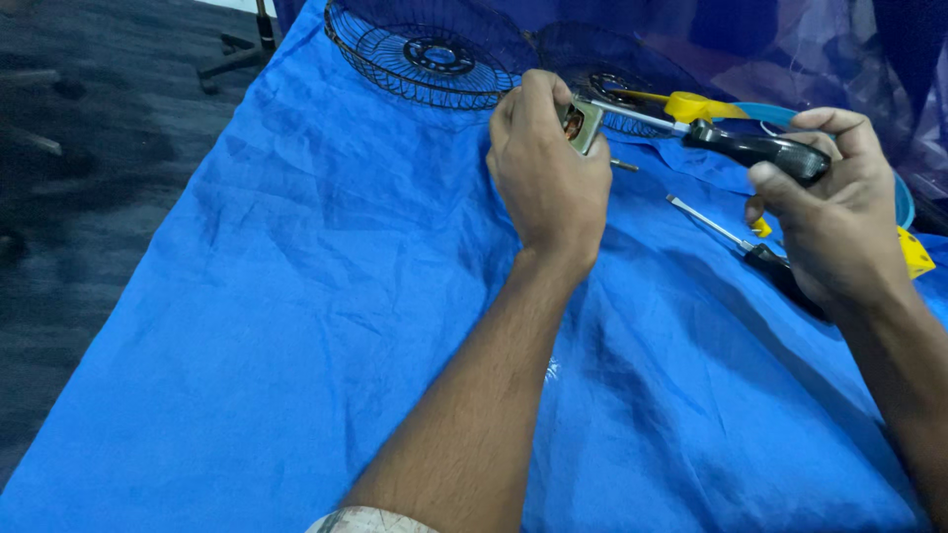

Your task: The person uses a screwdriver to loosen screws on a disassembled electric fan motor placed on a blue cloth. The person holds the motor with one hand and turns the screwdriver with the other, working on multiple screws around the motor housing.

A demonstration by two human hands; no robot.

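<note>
My left hand (pixel 546 168) grips a small metal motor part (pixel 583 123) with copper windings showing and a short shaft sticking out to the right. My right hand (pixel 834 202) holds a screwdriver (pixel 755 148) by its black handle. Its metal shank runs left and the tip meets the motor part. Both hands hover above a blue cloth (pixel 326 326).
Two black wire fan grilles (pixel 425 54) lie at the far edge of the cloth. A second black-handled screwdriver (pixel 750 252) rests on the cloth under my right hand. A yellow tape roll (pixel 691 104), a light blue ring (pixel 780 114) and a yellow piece (pixel 915 252) sit at right. Dark floor lies left.
</note>
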